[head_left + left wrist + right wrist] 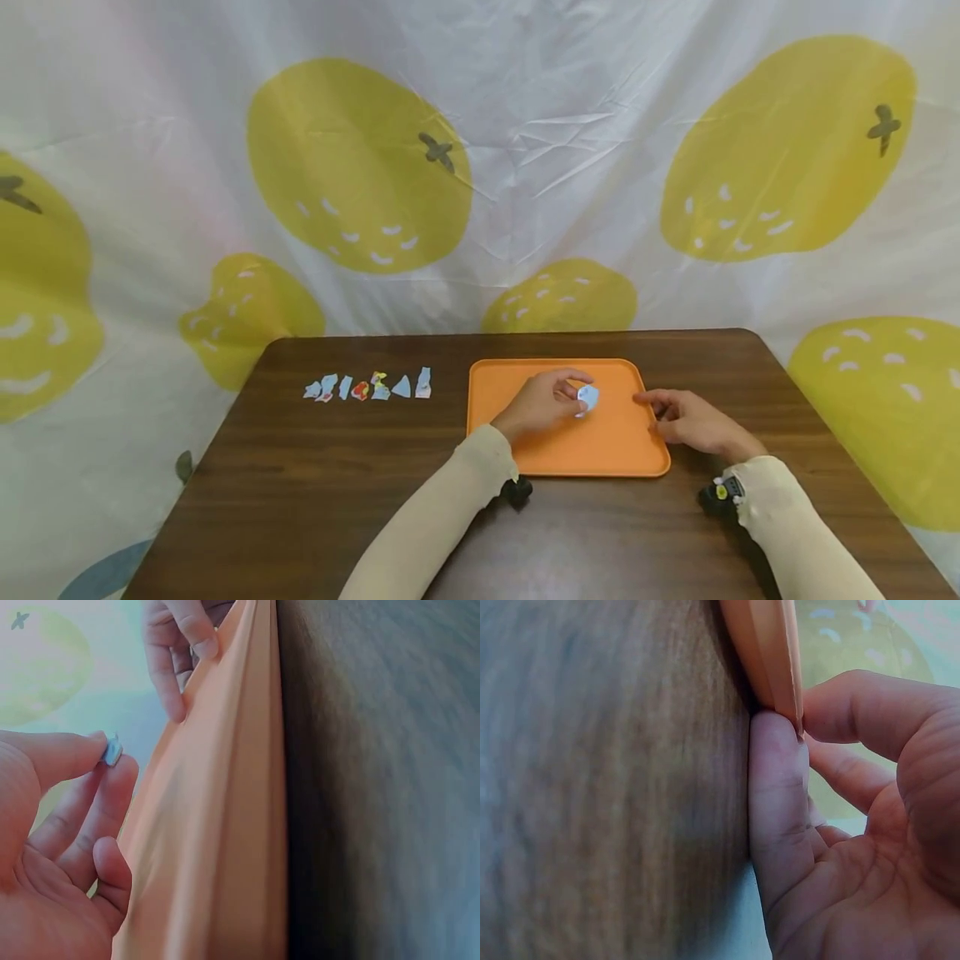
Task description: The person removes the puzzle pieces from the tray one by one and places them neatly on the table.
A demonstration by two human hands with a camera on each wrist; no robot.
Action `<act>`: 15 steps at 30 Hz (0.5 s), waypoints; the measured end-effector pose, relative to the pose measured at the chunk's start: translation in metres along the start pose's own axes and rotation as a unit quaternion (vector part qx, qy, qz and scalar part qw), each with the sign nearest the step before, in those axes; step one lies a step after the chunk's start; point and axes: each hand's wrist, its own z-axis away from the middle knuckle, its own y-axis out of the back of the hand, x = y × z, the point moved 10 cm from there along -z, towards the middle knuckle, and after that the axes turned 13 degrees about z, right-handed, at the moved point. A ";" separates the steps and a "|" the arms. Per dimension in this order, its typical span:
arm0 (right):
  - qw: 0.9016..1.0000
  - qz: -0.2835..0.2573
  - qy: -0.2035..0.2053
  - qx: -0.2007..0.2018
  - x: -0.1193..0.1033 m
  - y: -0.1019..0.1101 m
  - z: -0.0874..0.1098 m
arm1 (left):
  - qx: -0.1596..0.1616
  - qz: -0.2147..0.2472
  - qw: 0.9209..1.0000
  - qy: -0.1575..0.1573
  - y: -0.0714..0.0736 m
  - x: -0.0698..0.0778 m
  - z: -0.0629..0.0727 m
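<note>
My left hand (542,406) is over the orange tray (555,454), pinching a small light-blue paper piece (588,398) between thumb and fingertip. The left wrist view shows the paper piece (113,751) nearly edge-on, with the other fingers loosely bent below it. At the tray's right side, my right hand (697,423) holds the rim with thumb and fingers. Up close in the right wrist view, one finger (776,780) lies low along the wood against the tray (769,656), and another digit meets the rim's upper edge.
Several torn or cut paper pieces (381,389), pale blue with red and yellow print, lie in a row left of the tray on the dark wooden table (300,492). Behind the table hangs a white curtain (525,167) printed with large yellow fruit.
</note>
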 end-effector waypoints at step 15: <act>1.000 -0.015 0.009 -0.001 -0.002 -0.001 0.001 | 0.025 0.031 0.999 0.019 0.026 0.003 0.019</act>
